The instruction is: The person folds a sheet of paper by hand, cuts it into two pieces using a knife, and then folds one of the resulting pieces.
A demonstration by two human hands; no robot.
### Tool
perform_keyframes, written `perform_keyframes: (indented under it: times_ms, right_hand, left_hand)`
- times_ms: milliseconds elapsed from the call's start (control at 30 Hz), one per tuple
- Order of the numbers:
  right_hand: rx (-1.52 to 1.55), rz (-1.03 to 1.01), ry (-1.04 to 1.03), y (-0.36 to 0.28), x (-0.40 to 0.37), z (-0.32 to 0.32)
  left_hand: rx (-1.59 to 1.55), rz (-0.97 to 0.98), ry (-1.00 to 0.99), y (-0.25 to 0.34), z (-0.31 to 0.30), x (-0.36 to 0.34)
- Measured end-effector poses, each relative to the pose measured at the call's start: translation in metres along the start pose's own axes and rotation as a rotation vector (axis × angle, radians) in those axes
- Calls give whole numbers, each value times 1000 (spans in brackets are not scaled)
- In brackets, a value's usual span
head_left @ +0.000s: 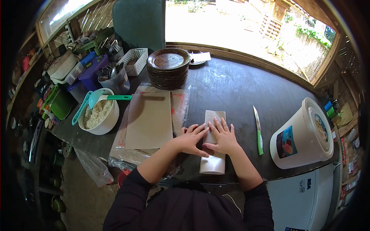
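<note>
Both hands lie flat with fingers spread, gripping nothing. The left hand (191,139) and right hand (222,136) press side by side on a folded paper (212,163) at the near edge of the table (231,84). A knife (258,131) lies just right of it, a paper sheet (148,119) and rice bowl (98,116) to the left.

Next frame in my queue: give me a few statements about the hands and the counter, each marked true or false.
1. The left hand and right hand both lie flat on the folded paper. True.
2. The knife lies left of that paper. False: it lies to its right.
3. The white bowl holds rice. True.
4. The plates are spread out singly. False: they stand in one stack.
</note>
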State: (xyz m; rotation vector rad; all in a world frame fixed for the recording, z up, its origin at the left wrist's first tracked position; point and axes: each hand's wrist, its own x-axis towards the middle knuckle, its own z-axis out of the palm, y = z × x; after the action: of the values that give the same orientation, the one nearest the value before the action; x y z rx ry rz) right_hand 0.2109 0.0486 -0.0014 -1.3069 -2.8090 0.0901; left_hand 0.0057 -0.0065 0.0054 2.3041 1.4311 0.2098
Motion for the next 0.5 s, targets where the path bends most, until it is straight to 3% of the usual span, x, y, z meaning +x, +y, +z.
perform_keyframes:
  times_ms: [500]
  right_hand:
    - [11,-5,-12,-2,-1,-3]
  left_hand:
    - [109,-33,-86,5,-1,2]
